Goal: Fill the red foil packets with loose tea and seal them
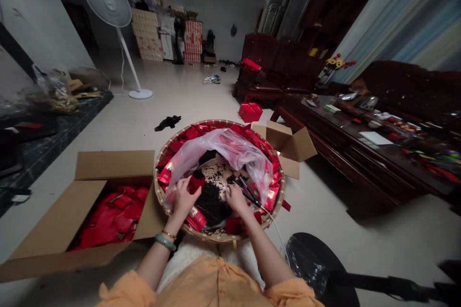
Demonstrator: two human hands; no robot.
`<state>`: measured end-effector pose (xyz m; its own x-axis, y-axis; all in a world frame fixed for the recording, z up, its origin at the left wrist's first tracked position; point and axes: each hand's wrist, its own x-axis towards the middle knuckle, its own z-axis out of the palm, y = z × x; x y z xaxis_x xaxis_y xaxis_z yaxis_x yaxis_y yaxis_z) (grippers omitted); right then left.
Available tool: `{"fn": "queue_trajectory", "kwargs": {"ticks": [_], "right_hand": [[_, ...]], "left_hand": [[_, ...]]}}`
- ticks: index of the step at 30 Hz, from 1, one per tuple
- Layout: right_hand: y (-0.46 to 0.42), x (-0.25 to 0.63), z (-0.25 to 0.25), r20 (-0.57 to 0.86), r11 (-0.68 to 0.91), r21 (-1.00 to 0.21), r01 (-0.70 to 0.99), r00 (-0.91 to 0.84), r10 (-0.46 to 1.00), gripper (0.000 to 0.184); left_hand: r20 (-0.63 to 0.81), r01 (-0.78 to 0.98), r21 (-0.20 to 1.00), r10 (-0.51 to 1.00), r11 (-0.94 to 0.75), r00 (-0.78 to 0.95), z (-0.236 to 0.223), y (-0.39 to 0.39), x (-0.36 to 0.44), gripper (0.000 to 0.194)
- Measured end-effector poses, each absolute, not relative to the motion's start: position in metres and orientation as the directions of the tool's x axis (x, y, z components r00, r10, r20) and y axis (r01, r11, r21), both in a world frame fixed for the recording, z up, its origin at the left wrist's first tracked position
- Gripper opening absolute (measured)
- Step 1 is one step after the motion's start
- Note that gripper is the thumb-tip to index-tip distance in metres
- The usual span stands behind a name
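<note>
Living-room floor [360, 244], items left to right. Open carton [86, 216] of red packets [111, 216], left of the left hand. Left hand [183, 199], fingers curled, grasping one red packet [196, 183] above the round bamboo tray [160, 187]. Inside the tray: loose dark tea [212, 201] and a clear plastic bag [223, 151], just ahead of both hands. Right hand [236, 197], closed on a corded black hand tool [250, 194]. Small carton [288, 146] beyond the tray, right of that hand.

Red packet [196, 183] partly hidden, tabletop clutter [403, 127] too small to tell
</note>
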<state>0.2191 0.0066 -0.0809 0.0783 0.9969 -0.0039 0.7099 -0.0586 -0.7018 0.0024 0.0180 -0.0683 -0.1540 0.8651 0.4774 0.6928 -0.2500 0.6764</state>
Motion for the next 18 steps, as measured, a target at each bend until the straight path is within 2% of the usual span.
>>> {"fn": "queue_trajectory", "kwargs": {"ticks": [3, 6, 9, 12, 15, 18], "right_hand": [[0.003, 0.218, -0.091, -0.005, -0.016, -0.450, 0.893, 0.016, 1.000, 0.045], [0.010, 0.206, -0.093, -0.020, 0.041, -0.381, 0.924, -0.053, 0.998, 0.063], [0.021, 0.189, -0.091, -0.032, 0.130, -0.446, 0.886, -0.161, 0.986, 0.073], [0.031, 0.174, -0.089, -0.026, 0.214, -0.573, 0.791, -0.278, 0.960, 0.059], [0.034, 0.167, -0.085, 0.036, 0.261, -0.677, 0.688, -0.322, 0.946, 0.042], [0.027, 0.166, -0.080, 0.119, 0.363, -0.650, 0.667, -0.383, 0.916, 0.047]], "left_hand": [[0.480, 0.724, 0.657, 0.857, -0.209, -0.189, -0.070, 0.022, -0.007, 0.046], [0.482, 0.719, 0.660, 0.857, -0.217, -0.183, -0.071, 0.022, -0.011, 0.046], [0.471, 0.715, 0.663, 0.867, -0.224, -0.164, -0.073, 0.020, -0.012, 0.046], [0.459, 0.716, 0.662, 0.875, -0.221, -0.154, -0.072, 0.017, -0.013, 0.047], [0.463, 0.713, 0.663, 0.873, -0.228, -0.151, -0.069, 0.017, -0.016, 0.046], [0.472, 0.711, 0.663, 0.868, -0.234, -0.155, -0.066, 0.017, -0.018, 0.044]]}}
